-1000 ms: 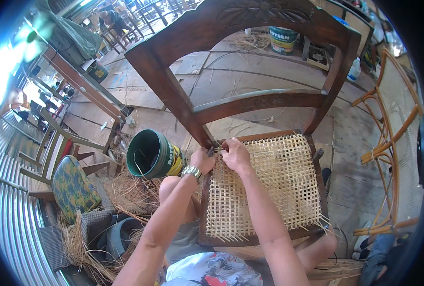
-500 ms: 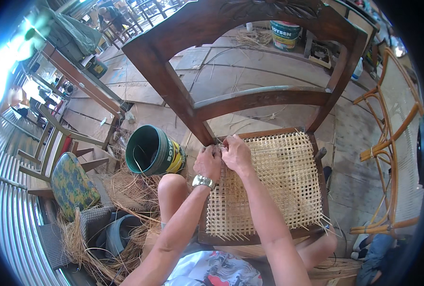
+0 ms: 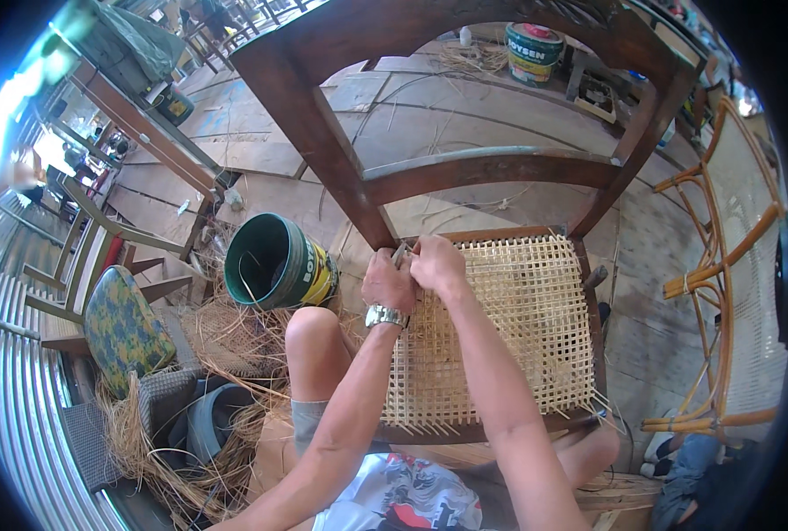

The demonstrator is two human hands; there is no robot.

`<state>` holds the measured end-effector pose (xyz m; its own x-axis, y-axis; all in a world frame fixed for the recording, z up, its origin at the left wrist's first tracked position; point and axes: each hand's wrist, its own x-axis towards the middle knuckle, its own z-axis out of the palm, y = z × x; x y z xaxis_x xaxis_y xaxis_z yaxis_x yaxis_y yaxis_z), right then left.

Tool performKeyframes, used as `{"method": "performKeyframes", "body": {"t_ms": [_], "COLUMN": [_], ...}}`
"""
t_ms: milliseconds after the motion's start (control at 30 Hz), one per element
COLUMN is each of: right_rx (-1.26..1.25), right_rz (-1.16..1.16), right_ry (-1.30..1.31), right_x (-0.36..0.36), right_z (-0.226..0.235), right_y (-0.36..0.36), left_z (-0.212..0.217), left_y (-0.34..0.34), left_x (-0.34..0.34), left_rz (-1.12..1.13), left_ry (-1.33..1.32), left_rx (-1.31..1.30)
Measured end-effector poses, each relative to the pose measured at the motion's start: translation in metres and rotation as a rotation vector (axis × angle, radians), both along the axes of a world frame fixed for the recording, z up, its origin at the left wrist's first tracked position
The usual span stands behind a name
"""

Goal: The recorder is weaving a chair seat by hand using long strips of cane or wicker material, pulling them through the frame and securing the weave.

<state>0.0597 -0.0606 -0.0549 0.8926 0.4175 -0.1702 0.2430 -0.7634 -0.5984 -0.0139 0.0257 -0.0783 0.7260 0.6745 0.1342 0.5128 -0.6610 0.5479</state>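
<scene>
At the rear left corner of the seat, two bare hands close together. Left hand: fingers curled inward, metal-banded wristwatch on the wrist; a small grey pointed piece shows at its fingers, kind and hold too small to tell. Right hand: fingers bent and drawn together over the weave, just beside the left; what they grasp, if anything, is hidden.

Item: dark wooden chair, open back with curved cross-rail, standing before the person. Its seat: pale woven cane, open square mesh, within the frame; loose strand ends jut over the front edge.

To the left: green bucket, tilted, a thin strand inside; below it, tangled loose fibre; beside that, a mottled cushion, leaning; further left, corrugated metal sheeting.

To the right: rattan chair, orange-brown poles, pale mesh panel.

Beyond the chair back: second bucket, on the boarded floor.
</scene>
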Motion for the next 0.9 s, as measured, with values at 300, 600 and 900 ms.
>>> {"method": "performKeyframes", "body": {"t_ms": [300, 600, 900], "right_rx": [-0.225, -0.145, -0.03], "right_rz": [0.195, 0.152, 0.115], "right_ry": [0.11, -0.017, -0.266], "right_x": [0.028, 0.018, -0.004], "right_z": [0.031, -0.008, -0.011], "right_y": [0.006, 0.001, 0.005], "left_z": [-0.021, -0.049, -0.017], "left_y": [0.011, 0.008, 0.003], "left_x": [0.001, -0.006, -0.01], "left_rz": [-0.147, -0.177, -0.075], "left_ry": [-0.263, -0.195, -0.26], "left_rx": [0.198, 0.236, -0.082]}}
